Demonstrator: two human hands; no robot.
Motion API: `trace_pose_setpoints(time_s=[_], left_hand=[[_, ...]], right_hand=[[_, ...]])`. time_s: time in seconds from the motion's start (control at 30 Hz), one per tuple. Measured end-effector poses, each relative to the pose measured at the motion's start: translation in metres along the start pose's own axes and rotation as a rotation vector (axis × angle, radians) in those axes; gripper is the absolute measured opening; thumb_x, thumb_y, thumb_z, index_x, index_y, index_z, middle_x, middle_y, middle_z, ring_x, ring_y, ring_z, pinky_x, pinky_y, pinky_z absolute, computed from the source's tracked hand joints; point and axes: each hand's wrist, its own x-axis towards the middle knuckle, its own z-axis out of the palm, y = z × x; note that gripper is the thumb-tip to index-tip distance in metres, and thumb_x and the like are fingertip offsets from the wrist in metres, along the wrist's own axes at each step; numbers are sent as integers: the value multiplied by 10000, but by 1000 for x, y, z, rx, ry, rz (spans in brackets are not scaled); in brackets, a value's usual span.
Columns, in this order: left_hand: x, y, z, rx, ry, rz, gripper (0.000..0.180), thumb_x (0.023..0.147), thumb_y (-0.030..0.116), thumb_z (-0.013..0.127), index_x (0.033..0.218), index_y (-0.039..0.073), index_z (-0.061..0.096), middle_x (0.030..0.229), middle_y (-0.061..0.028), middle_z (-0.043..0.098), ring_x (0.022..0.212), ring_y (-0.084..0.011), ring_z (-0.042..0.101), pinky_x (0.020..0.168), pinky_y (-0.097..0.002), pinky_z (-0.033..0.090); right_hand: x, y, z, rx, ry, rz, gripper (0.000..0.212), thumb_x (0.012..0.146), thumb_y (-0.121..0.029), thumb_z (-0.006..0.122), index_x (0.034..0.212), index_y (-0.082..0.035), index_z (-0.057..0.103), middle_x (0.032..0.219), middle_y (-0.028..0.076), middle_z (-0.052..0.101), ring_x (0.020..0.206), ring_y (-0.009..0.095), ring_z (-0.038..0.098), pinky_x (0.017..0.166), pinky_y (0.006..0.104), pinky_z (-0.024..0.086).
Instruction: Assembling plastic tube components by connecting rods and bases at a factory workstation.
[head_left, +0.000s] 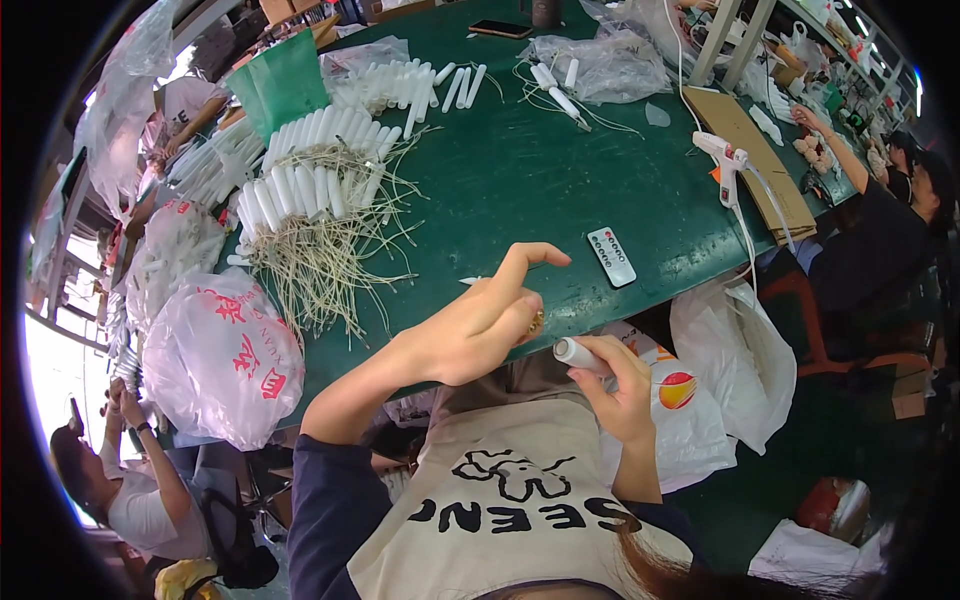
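My right hand (622, 390) is closed round a short white cylinder (578, 354), its open end turned toward my left hand. My left hand (478, 335) hovers at the table's near edge, index finger stretched forward and the other fingers curled in. Small gold-coloured bits (537, 324) show at those curled fingertips; their kind is hard to make out. Beyond my hands a slim white remote control (611, 257) with dark and red buttons lies on the green table (530, 185). The tip of a small white object (469, 281) peeks out behind my left hand.
White tubes (300, 190) with thin wires (320, 275) are heaped at the left. A white glue gun (725, 165) lies on cardboard (755, 160) at the right. Plastic bags (222, 350) crowd the left edge, and another bag (735, 360) hangs at the right. Co-workers sit both sides.
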Motion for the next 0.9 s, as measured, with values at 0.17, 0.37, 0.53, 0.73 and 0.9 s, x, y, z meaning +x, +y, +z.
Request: trace_pose_setpoints(time_s=[0.17, 0.37, 0.53, 0.73, 0.9], left_hand=[[6, 1, 5, 178, -6, 23, 418, 891, 16, 344, 1295, -38, 250, 630, -73, 504, 572, -161, 469, 590, -299, 405], [6, -3, 10, 450, -24, 125, 405, 868, -3, 437, 1259, -18, 333, 611, -142, 554, 525, -312, 557, 513, -386, 423], [9, -4, 11, 561, -5, 216, 417, 823, -20, 505, 1219, -12, 374, 661, -184, 598, 552, -377, 584, 508, -428, 439], [12, -3, 5, 564, -28, 163, 328, 912, -12, 432, 1234, 10, 374, 925, -191, 668, 665, -336, 629, 611, -395, 489], [19, 0, -1, 339, -189, 184, 426, 861, -74, 368, 1275, 24, 340, 1245, -206, 552, 839, -344, 632, 708, -383, 468]], right_hand=[[3, 2, 2, -102, 16, -17, 288, 782, 6, 696, 1057, 27, 611, 926, 139, 645, 780, 239, 650, 676, 305, 534], [3, 6, 5, -129, 30, -15, 284, 776, -13, 707, 1042, 18, 613, 913, 141, 647, 762, 273, 641, 660, 328, 510], [2, 9, 3, -140, 60, -9, 284, 775, -31, 713, 1040, 9, 617, 903, 138, 647, 758, 278, 636, 654, 332, 503], [2, 12, 3, -181, 63, -39, 286, 775, -56, 719, 1038, -4, 621, 899, 136, 648, 760, 289, 633, 653, 341, 500], [2, 14, 4, -191, 61, -43, 280, 781, -73, 717, 1037, -10, 622, 913, 131, 652, 760, 293, 632, 661, 352, 501]])
